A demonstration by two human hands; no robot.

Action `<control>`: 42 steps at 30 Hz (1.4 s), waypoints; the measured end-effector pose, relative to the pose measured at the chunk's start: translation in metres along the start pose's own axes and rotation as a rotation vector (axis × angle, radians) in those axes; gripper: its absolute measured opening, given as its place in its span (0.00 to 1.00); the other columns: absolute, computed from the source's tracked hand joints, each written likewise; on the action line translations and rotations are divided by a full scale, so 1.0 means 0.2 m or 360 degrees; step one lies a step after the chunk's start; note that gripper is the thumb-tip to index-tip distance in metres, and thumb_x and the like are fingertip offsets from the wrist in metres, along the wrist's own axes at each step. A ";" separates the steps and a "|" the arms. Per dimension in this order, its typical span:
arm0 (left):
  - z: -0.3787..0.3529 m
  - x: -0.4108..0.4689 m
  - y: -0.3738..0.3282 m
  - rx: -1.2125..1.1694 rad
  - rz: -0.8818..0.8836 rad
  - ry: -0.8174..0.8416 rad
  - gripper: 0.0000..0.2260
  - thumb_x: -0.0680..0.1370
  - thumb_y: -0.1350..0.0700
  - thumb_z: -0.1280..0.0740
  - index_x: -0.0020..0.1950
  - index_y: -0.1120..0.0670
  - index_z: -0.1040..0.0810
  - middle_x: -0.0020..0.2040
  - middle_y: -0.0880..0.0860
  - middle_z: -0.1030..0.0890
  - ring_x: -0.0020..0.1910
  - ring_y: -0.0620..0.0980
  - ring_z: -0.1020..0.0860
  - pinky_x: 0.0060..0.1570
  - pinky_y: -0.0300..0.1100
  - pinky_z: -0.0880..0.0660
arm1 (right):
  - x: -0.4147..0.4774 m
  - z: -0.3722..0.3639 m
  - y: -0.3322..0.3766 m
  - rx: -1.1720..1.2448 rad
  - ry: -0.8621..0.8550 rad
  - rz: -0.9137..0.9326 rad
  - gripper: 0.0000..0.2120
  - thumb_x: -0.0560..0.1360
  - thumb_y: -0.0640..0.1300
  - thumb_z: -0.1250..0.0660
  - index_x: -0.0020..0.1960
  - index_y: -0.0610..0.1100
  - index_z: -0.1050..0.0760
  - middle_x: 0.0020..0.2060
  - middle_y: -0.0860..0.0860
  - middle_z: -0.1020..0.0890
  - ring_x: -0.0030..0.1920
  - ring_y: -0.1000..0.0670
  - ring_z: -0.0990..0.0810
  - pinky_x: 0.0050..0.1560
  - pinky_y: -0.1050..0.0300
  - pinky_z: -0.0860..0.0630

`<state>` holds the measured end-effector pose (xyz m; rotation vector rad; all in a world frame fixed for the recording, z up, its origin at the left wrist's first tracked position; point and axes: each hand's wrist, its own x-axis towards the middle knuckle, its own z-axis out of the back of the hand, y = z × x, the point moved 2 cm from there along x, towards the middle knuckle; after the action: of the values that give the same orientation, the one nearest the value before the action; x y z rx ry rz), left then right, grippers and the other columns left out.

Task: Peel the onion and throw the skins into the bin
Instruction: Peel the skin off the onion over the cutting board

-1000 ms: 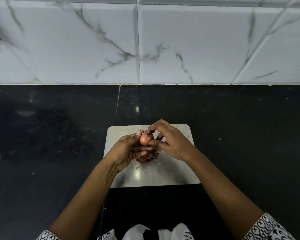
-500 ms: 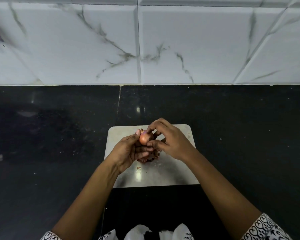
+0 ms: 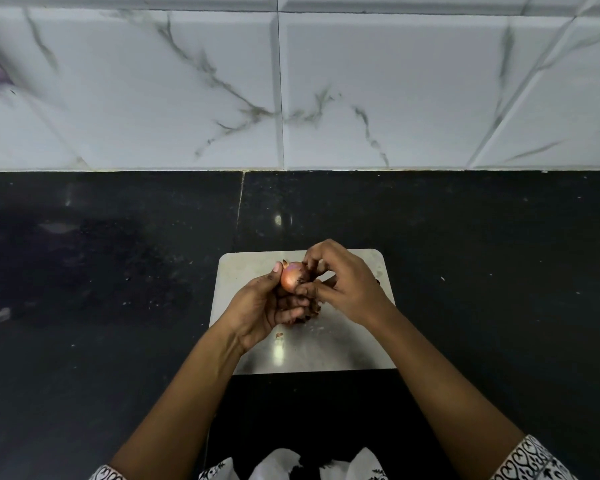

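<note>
Both hands met over a pale board (image 3: 329,351) on the dark bench (image 3: 118,289), and the onion (image 3: 292,277) sat between them, raised off the board. The left hand (image 3: 262,308) cupped it from below, thumb pressed to its upper side and fingers curled under. The right hand (image 3: 347,287) arched over from the other side. Its fingertips (image 3: 302,291) pinched at the onion's flank, probably on an edge of skin, though the view was too small to be sure. The onion looked light, firm and round, so apt to roll. Its dry skin seemed thin and brittle, likely to tear off in flakes, and best caught at a loose edge near the tip. Dark scraps (image 3: 312,313) lay under the hands.
</note>
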<state>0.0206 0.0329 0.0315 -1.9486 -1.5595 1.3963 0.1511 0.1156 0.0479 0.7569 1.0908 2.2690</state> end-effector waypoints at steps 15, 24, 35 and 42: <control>0.01 0.00 0.01 -0.0024 0.0018 0.0031 0.19 0.81 0.48 0.45 0.55 0.61 0.23 0.35 0.57 0.19 0.31 0.49 0.18 0.30 0.39 0.20 | -0.01 -0.03 0.03 -0.0146 0.0031 0.0043 0.12 0.70 0.46 0.28 0.50 0.45 0.26 0.50 0.59 0.29 0.45 0.55 0.22 0.40 0.70 0.25; 0.01 -0.03 0.03 0.0251 -0.0172 0.0126 0.15 0.74 0.49 0.40 0.54 0.55 0.23 0.35 0.52 0.20 0.30 0.45 0.22 0.26 0.37 0.23 | 0.06 0.08 0.04 0.0002 0.0307 -0.0133 0.06 0.70 0.39 0.28 0.46 0.45 0.22 0.45 0.56 0.24 0.44 0.56 0.22 0.46 0.60 0.22; 0.02 0.00 0.06 0.0112 -0.0191 0.0033 0.15 0.79 0.49 0.43 0.45 0.58 0.23 0.33 0.53 0.23 0.27 0.45 0.26 0.24 0.37 0.25 | 0.03 0.02 0.04 -0.0410 0.0411 0.0081 0.06 0.77 0.43 0.38 0.51 0.41 0.29 0.45 0.54 0.31 0.41 0.52 0.27 0.41 0.55 0.28; 0.05 0.04 0.05 -0.0198 -0.0109 0.0149 0.18 0.78 0.48 0.44 0.57 0.58 0.25 0.37 0.54 0.25 0.29 0.46 0.28 0.22 0.35 0.32 | -0.12 -0.08 -0.06 -0.0332 0.0184 -0.0117 0.05 0.73 0.39 0.33 0.48 0.40 0.27 0.44 0.52 0.28 0.42 0.51 0.24 0.43 0.55 0.25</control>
<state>0.0182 0.0323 0.0159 -1.9790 -1.6891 1.1900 0.1594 0.0986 0.0239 0.4995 0.8979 2.3418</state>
